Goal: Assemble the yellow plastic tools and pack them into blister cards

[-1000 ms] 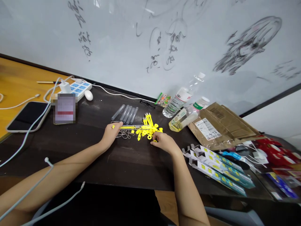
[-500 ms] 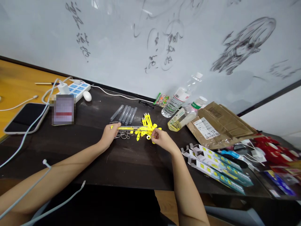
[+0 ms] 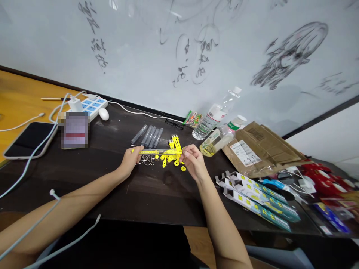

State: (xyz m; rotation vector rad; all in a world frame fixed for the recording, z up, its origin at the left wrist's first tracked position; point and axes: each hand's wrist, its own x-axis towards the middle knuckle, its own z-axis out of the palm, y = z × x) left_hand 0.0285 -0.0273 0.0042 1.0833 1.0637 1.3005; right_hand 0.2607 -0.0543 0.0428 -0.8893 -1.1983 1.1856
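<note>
My left hand (image 3: 131,160) is closed round one end of a spring scale (image 3: 150,152), a clear tube with a yellow graduated part inside, held level above the table. At the tube's other end my right hand (image 3: 194,160) has its thumb and fingertips pinched together; what lies between them is too small to make out. Below the tube is a pile of yellow plastic parts (image 3: 169,158), with a yellow ring (image 3: 183,169) apart from it. Metal wire hooks (image 3: 148,160) lie beside my left hand. Several clear tubes (image 3: 153,136) rest in a row behind.
Two bottles (image 3: 209,121) stand at the back, beside a brown cardboard package (image 3: 260,147). Opened long boxes (image 3: 258,201) lie on the right. A power strip (image 3: 94,106), a white mouse-like object (image 3: 103,114) and a phone (image 3: 30,140) are on the left. White cables hang across the left front.
My right hand has moved up from the yellow parts to the right end of the tube. The yellow ring now shows uncovered on the table. My left hand keeps its hold.
</note>
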